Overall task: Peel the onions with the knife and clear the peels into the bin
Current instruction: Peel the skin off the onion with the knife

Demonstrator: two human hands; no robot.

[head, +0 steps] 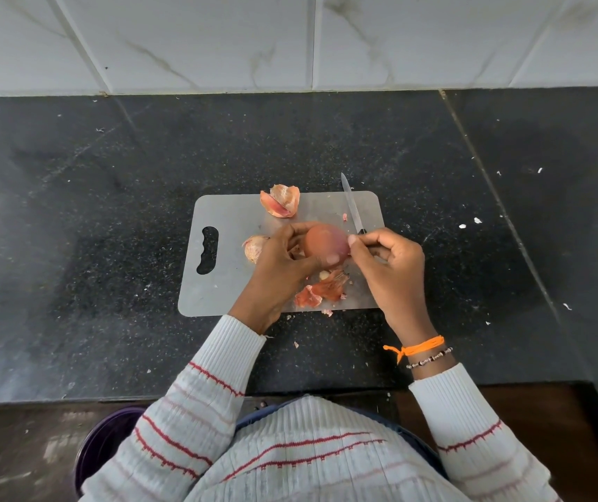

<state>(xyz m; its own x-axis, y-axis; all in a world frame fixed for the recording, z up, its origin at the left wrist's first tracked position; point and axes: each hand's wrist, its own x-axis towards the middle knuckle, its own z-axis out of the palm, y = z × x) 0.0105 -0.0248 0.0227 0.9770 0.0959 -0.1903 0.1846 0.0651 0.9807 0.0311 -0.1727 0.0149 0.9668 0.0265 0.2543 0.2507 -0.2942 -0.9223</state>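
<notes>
My left hand [283, 264] grips a reddish-brown onion [323, 242] just above the grey cutting board [217, 288]. My right hand [388, 264] holds a small knife [351, 206] by its dark handle, blade pointing away toward the wall, and its thumb touches the onion's right end. Loose peels lie on the board: one curled piece at the far edge [280, 201], one partly hidden behind my left hand [254, 246], and a pile near the front edge [321, 289].
The board sits on a dark speckled counter [109, 230] against a white tiled wall. Small peel scraps dot the counter on the right [469, 223]. A purple bin [105, 443] stands on the floor below the counter's front edge, at my left.
</notes>
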